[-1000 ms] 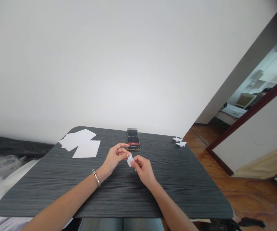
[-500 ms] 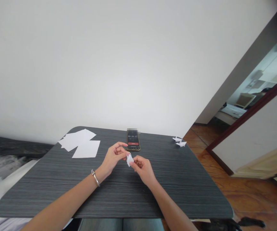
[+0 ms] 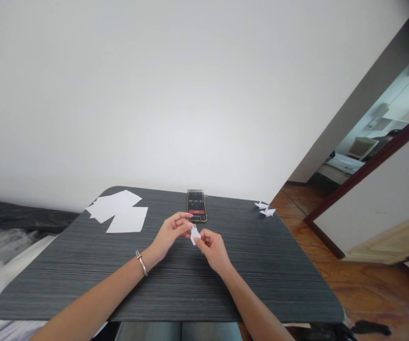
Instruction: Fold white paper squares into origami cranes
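Grey wood-grain table (image 3: 83, 246) holds loose white paper sheets (image 3: 117, 212). Left hand (image 3: 170, 233) and right hand (image 3: 213, 251) both pinch one small folded paper (image 3: 195, 235).

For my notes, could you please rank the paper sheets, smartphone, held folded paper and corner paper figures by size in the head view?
White paper sheets
Smartphone
Folded paper and paper figures: too alike to rank

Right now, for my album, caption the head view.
Left hand and right hand hold folded white paper above a dark table.
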`<action>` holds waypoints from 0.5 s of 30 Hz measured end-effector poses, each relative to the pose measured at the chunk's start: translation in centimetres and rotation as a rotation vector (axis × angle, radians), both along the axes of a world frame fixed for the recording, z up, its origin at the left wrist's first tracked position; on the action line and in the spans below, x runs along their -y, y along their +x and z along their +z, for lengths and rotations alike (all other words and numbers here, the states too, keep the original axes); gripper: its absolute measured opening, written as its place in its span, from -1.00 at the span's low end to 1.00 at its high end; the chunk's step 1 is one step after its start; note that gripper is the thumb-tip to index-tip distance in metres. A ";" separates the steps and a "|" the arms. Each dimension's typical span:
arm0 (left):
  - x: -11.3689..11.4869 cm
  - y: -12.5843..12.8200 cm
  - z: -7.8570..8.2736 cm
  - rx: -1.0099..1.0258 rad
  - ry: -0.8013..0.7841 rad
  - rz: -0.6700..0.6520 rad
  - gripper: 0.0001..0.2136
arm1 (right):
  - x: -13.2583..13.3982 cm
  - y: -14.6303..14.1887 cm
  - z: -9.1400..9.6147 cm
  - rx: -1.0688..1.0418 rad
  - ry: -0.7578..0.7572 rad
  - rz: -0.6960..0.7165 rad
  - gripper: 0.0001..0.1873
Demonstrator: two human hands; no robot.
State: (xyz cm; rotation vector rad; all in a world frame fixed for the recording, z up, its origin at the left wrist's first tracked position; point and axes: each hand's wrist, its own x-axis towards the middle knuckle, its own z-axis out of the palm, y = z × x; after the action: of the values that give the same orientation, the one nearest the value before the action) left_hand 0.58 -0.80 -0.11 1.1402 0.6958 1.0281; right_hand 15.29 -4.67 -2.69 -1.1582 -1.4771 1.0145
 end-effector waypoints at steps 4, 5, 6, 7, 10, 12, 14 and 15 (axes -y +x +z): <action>-0.1 0.1 -0.4 -0.013 0.015 0.021 -0.67 | 0.0 0.0 -0.3 0.051 0.005 -0.007 -0.76; -0.1 0.1 -0.4 -0.018 0.006 0.027 -0.67 | 0.0 0.0 -0.4 0.065 0.007 -0.012 -0.76; -0.1 0.1 -0.4 -0.024 0.001 0.033 -0.67 | 0.0 -0.1 -0.4 0.076 0.007 -0.017 -0.76; -0.1 0.1 -0.4 -0.031 -0.001 0.039 -0.67 | 0.0 -0.1 -0.4 0.084 0.005 -0.022 -0.76; -0.1 0.0 -0.3 -0.050 0.014 0.065 -0.68 | 0.0 -0.2 -0.4 0.094 0.000 -0.042 -0.76; 0.0 0.0 -0.1 -0.060 0.030 0.084 -0.69 | 0.0 -0.2 -0.3 0.093 0.003 -0.053 -0.77; 0.0 0.0 0.0 -0.072 0.042 0.104 -0.69 | 0.0 -0.2 -0.2 0.084 0.001 -0.048 -0.77; 0.0 0.0 0.1 -0.076 0.046 0.112 -0.70 | 0.0 -0.2 -0.1 0.077 -0.002 -0.040 -0.77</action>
State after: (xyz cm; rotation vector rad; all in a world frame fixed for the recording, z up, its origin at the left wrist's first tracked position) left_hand 0.62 -0.80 -0.05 1.1959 0.8078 1.1046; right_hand 15.08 -4.72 -2.82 -1.2349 -1.5079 0.9536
